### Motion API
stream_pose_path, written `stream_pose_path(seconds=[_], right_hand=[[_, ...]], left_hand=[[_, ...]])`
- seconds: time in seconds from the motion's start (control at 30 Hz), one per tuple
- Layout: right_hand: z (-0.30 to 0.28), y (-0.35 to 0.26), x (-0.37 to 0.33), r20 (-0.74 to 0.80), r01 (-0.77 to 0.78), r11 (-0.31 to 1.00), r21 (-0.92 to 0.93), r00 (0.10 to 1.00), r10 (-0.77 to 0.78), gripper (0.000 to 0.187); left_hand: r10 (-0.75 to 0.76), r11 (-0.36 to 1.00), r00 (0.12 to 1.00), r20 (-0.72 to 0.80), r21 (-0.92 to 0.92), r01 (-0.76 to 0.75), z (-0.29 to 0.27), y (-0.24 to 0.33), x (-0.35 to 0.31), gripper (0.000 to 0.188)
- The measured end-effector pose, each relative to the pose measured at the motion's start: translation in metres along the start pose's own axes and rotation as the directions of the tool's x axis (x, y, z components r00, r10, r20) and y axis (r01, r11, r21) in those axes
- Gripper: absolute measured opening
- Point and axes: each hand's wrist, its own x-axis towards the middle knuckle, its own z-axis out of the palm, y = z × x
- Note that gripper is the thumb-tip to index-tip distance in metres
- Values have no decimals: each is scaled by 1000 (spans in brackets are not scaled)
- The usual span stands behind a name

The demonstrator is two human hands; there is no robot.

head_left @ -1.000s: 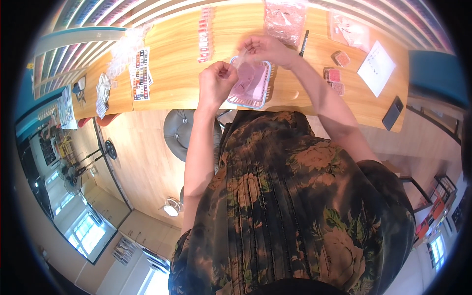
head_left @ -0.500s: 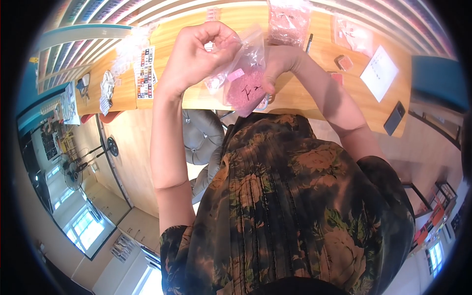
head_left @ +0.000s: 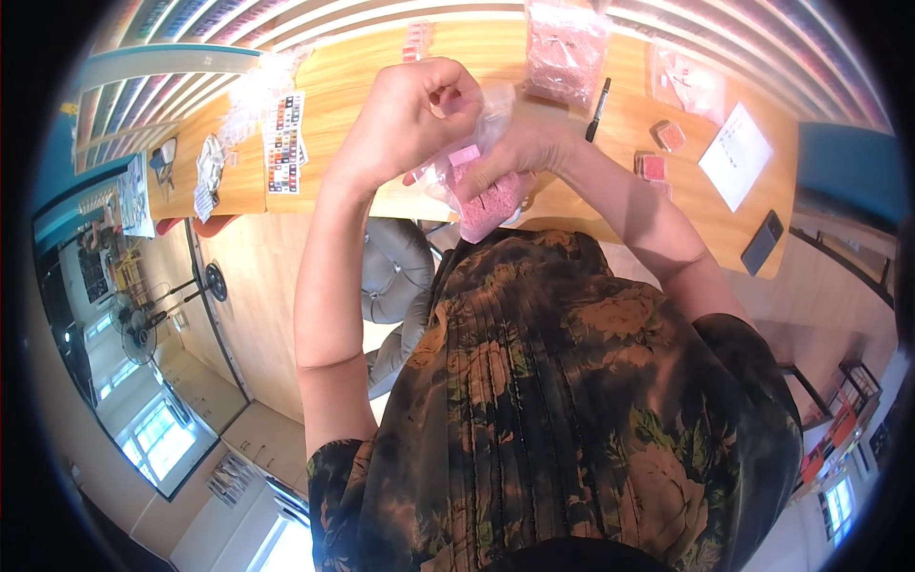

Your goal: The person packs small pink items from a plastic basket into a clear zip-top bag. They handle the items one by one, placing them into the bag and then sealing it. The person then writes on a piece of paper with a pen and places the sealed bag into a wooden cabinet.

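Observation:
A clear plastic bag [head_left: 488,219] of small pink bead-like grains hangs over the near edge of the table, with dark handwriting and a pink sticker [head_left: 463,154] on its front. My left hand [head_left: 419,114] is closed at the bag's upper part, fingers curled and pinched by the clear plastic. Across the bag's front lies the thumb of my right hand [head_left: 522,148]; its other fingers are behind the bag, mostly hidden. The grains have settled toward the bottom of the bag. Whether its mouth is sealed cannot be made out.
Beyond my hands on the wooden table [head_left: 353,67] lies a larger bag of pink grains [head_left: 566,57]. A black pen [head_left: 599,110], two small pink-red boxes [head_left: 652,168], a paper sheet [head_left: 735,155] and a phone [head_left: 762,242] are to the right. A colour chart [head_left: 283,143] lies left.
My right thumb has moved from the bag's right edge across its front, covering part of the handwriting. The bag has tilted and shifted slightly right and down; my left hand has lowered a little.

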Motion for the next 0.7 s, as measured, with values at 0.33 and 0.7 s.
stream_pose_path(seconds=[0.33,0.7], right_hand=[[12,-5,1,-98,-383,922,60,917,388,31],[14,20,10,-35,-116,993,25,993,117,28]], left_hand=[[261,952,959,-106,196,-237,11,14,-9,12],[202,968,979,-30,159,-195,5,9,-9,16]])
